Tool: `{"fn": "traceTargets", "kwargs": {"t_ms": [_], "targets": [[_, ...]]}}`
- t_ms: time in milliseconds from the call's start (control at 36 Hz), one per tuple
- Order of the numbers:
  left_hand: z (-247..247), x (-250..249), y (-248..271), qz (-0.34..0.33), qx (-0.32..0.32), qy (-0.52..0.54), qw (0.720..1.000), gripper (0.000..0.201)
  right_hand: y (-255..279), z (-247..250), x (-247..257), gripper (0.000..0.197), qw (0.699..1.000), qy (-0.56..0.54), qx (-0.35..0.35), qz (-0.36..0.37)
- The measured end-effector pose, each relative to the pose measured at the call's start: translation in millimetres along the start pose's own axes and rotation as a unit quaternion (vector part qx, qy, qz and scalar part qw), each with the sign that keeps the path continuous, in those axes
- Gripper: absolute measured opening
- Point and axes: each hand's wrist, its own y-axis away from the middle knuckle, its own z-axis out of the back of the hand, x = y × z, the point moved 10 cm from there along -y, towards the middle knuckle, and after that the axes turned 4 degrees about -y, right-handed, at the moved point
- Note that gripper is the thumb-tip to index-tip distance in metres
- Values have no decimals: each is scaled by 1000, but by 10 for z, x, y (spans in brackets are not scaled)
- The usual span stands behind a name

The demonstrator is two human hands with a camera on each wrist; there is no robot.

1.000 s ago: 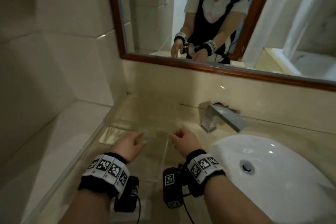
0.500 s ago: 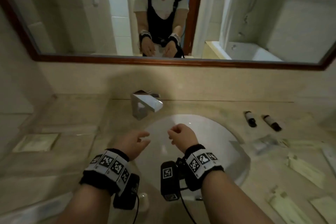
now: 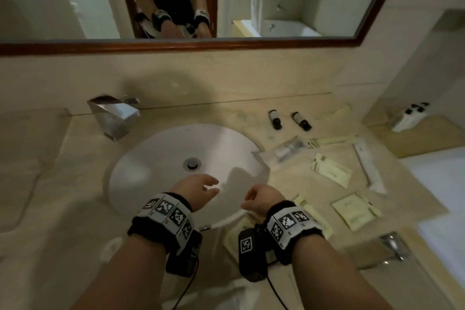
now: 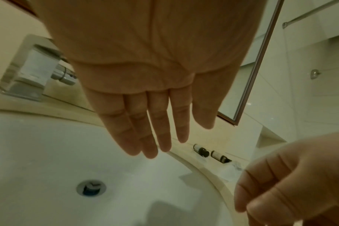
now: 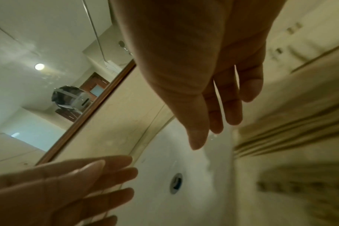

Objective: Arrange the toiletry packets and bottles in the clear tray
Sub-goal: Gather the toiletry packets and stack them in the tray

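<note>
**Bottles, two** (image 3: 274,119), (image 3: 301,121): small, dark-capped, lying on their sides near the back edge of the tabletop (image 3: 289,178), right of the basin (image 3: 161,156), just beside each other. Judged light, rigid and likely to roll; take each across the body.

**Packets, pale yellow** (image 3: 331,170), (image 3: 354,210): flat sachets scattered over the right half of the tabletop, toward its front edge. Judged very light, limp, lying flush; pinch at an edge or corner, or slide to lift.

**Clear-wrapped item** (image 3: 285,150): at the basin's right rim; the film looks slippery and crinkly.

**White tube** (image 3: 368,167): long, lying nearer the right edge. Judged soft.

**Clear tray:** not in view.

**Left hand** (image 3: 198,190): over the basin, fingers straight and together, holding nothing.

**Right hand** (image 3: 261,200): beside it at the basin's front-right rim, fingers loosely bent, holding nothing.

**Surface and room:** polished beige stone tabletop, probably slick; white inset basin, chrome tap (image 3: 114,114), wood-framed mirror (image 3: 226,44), tiled walls.
</note>
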Motion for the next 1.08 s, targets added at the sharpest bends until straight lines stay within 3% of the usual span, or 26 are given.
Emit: {"fn": "traceTargets", "kwargs": {"t_ms": [83, 139, 306, 444, 556, 611, 722, 806, 889, 917, 972, 1083], "targets": [[-173, -110, -35, -2, 22, 5, 1000, 41, 58, -67, -178, 27, 999, 33, 10, 0], [-271, -155, -41, -1, 36, 5, 999, 41, 94, -122, -252, 38, 999, 46, 19, -2], [-359, -228, -68, 0, 36, -5, 999, 40, 156, -80, -328, 58, 997, 71, -32, 1], [-368, -224, -29, 3, 35, -13, 999, 41, 162, -90, -408, 41, 998, 46, -25, -15], [-394, -184, -19, 10, 38, -17, 999, 41, 176, -115, -391, 14, 996, 78, 19, -32], [-399, -167, -5, 12, 39, -20, 999, 42, 189, -139, -406, 11, 996, 59, 46, -47], [-394, -134, 16, 16, 36, -11, 999, 44, 165, -1, -412, 16, 999, -30, -26, -30], [-371, -71, 4, 27, 18, 27, 999, 50, 155, 139, -347, 24, 990, -118, -76, -3], [-264, -41, 4, 34, -25, 67, 997, 60, 146, 261, -224, 9, 976, -187, -105, 32], [-203, -34, 5, 34, -49, 86, 995, 61, 144, 287, -186, 13, 971, -205, -113, 45], [-75, -5, 19, 40, -92, 123, 987, 58, 150, 293, -102, 6, 961, -245, -115, 61], [142, 65, 60, 38, -146, 168, 974, 45, 141, 311, 42, 15, 950, -272, -125, 88]]}}
